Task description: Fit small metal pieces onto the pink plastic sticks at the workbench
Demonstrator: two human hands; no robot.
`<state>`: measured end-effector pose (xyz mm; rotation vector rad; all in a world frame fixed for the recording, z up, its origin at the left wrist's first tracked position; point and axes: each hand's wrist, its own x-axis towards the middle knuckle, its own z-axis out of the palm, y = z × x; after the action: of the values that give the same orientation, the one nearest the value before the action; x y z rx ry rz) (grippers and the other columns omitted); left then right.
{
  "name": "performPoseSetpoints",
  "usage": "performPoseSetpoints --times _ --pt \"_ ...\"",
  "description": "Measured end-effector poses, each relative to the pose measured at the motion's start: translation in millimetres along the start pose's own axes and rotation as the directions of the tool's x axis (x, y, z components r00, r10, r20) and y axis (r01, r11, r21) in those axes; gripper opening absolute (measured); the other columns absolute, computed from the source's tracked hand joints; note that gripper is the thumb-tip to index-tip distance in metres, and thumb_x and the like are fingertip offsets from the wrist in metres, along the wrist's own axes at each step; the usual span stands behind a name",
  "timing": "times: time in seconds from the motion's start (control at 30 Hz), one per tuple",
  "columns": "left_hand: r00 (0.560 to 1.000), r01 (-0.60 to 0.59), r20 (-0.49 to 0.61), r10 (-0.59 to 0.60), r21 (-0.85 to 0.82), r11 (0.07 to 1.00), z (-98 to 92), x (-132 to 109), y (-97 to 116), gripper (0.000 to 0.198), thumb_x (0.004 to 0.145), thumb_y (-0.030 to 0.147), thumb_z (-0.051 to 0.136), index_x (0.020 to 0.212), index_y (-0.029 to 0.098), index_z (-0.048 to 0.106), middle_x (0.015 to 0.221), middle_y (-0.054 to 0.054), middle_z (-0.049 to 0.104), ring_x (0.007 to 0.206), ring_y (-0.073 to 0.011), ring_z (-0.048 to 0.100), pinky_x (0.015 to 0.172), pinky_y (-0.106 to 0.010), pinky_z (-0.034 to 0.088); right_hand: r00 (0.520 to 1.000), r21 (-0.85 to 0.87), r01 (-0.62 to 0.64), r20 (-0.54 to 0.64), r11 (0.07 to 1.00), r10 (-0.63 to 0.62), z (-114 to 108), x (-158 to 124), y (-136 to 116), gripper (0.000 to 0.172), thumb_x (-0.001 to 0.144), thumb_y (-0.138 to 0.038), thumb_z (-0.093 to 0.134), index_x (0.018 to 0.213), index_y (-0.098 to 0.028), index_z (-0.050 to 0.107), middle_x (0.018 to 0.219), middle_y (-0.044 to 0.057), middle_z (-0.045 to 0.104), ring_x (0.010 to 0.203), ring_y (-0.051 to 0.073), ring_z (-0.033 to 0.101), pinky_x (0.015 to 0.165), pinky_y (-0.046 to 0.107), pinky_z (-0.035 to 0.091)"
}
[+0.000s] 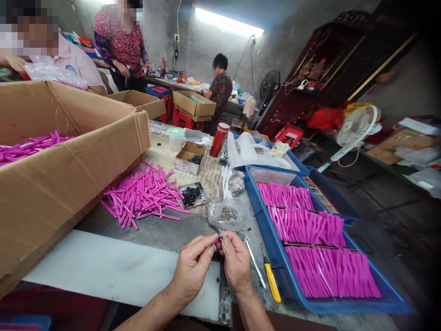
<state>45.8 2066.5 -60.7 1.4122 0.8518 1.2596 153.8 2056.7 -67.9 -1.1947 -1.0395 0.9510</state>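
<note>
My left hand (pixel 191 265) is closed in a pinch around a small magenta plastic piece (pixel 217 239), most of it hidden by the fingers. Right beside it, my right hand (pixel 237 263) pinches at the end of that piece; a tiny dark part seems to be between its fingertips, too small to name. Both hands are over the near table edge. Ahead of them lies a clear bag of small metal parts (pixel 227 214). A loose heap of magenta plastic strips (pixel 143 193) spreads to the left, next to a small tray of black screws (pixel 193 195).
A large cardboard box (pixel 69 184) stands at the left. On the right, a blue crate (pixel 272 257) holds rows of magenta pieces. A yellow-handled screwdriver (pixel 272 281) lies beside it. Further back are a red flask (pixel 219 139) and a small carton (pixel 186 163). Several people work behind.
</note>
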Motion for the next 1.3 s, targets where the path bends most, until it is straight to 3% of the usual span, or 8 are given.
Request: performPoseSetpoints --times 0.43,0.63,0.77,0.83,0.9,1.0,1.07,1.3 --pt "1.000 0.006 0.005 -0.007 0.009 1.000 -1.7 1.7 -3.4 0.023 0.076 0.016 0.050 0.094 0.018 0.064 0.074 -0.004 0.059 0.067 -0.0134 0.055 0.062 -0.024 0.047 0.999 -0.044 0.016 0.035 0.999 -0.014 -1.4 1.8 0.3 0.014 0.075 -0.030 0.051 0.069 -0.018 0.054 0.061 -0.002 0.052 0.058 0.012 0.048 0.056 0.022 0.040" --pt "0.997 0.065 -0.046 -0.065 -0.012 0.998 -7.2 5.1 -12.2 0.024 0.075 0.018 0.052 0.096 0.019 0.063 0.071 -0.002 0.056 0.059 -0.0104 0.051 0.055 -0.021 0.044 0.998 -0.175 0.039 -0.033 0.984 -0.046 -9.6 8.2 1.3 0.015 0.071 -0.031 0.052 0.067 -0.017 0.054 0.057 -0.002 0.048 0.053 0.011 0.043 0.051 0.021 0.037" --pt "0.992 0.095 -0.079 -0.096 -0.017 0.995 -11.8 12.5 -23.0 0.025 0.074 0.019 0.052 0.095 0.017 0.064 0.068 -0.001 0.053 0.050 -0.0077 0.044 0.045 -0.018 0.039 0.996 -0.338 0.049 -0.052 0.940 -0.070 -23.1 32.4 -7.9 0.019 0.071 -0.034 0.047 0.069 -0.015 0.053 0.055 -0.003 0.046 0.051 0.011 0.041 0.049 0.021 0.035" --pt "0.990 0.102 -0.096 -0.103 -0.012 0.995 -13.1 16.0 -29.7 0.025 0.073 0.020 0.051 0.095 0.017 0.064 0.067 -0.001 0.051 0.049 -0.0075 0.043 0.043 -0.018 0.037 0.996 -0.496 0.061 -0.023 0.866 -0.083 -29.9 49.4 -12.5 0.020 0.073 -0.033 0.044 0.069 -0.016 0.052 0.055 -0.003 0.046 0.051 0.011 0.042 0.049 0.021 0.033" --pt "0.989 0.102 -0.109 -0.102 -0.002 0.995 -14.2 18.4 -35.9 0.026 0.073 0.020 0.051 0.096 0.017 0.063 0.067 -0.001 0.051 0.050 -0.0078 0.043 0.043 -0.018 0.037 0.997 -0.703 0.073 0.028 0.708 -0.075 -34.6 66.1 -15.0 0.020 0.075 -0.030 0.040 0.066 -0.016 0.052 0.055 -0.002 0.048 0.053 0.012 0.045 0.051 0.022 0.032" --pt "0.989 0.096 -0.119 -0.093 0.026 0.995 -16.4 19.6 -41.6 0.026 0.073 0.021 0.051 0.095 0.018 0.063 0.069 -0.002 0.053 0.051 -0.0084 0.044 0.044 -0.018 0.038 0.992 -0.955 0.099 0.117 0.278 0.049 -36.5 85.1 -14.8 0.022 0.078 -0.021 0.036 0.067 -0.016 0.054 0.062 0.002 0.057 0.061 0.014 0.051 0.054 0.023 0.032" --pt "0.990 0.091 -0.116 -0.085 0.045 0.995 -18.2 19.4 -42.5 0.026 0.074 0.020 0.050 0.096 0.018 0.063 0.071 -0.002 0.054 0.053 -0.0088 0.046 0.045 -0.019 0.039 0.978 -0.988 0.139 0.148 0.074 0.146 -35.4 92.9 -13.8 0.022 0.077 -0.018 0.036 0.070 -0.016 0.057 0.068 0.005 0.062 0.065 0.016 0.055 0.055 0.024 0.032" --pt "0.992 0.065 -0.118 -0.056 0.075 0.995 -20.7 18.2 -40.4 0.026 0.074 0.019 0.049 0.096 0.017 0.063 0.070 -0.002 0.054 0.061 -0.0113 0.051 0.051 -0.020 0.043 0.940 -0.971 0.238 0.225 -0.023 0.255 -33.4 105.0 -14.0 0.023 0.076 -0.020 0.040 0.071 -0.016 0.062 0.075 0.009 0.065 0.071 0.019 0.058 0.056 0.025 0.033"
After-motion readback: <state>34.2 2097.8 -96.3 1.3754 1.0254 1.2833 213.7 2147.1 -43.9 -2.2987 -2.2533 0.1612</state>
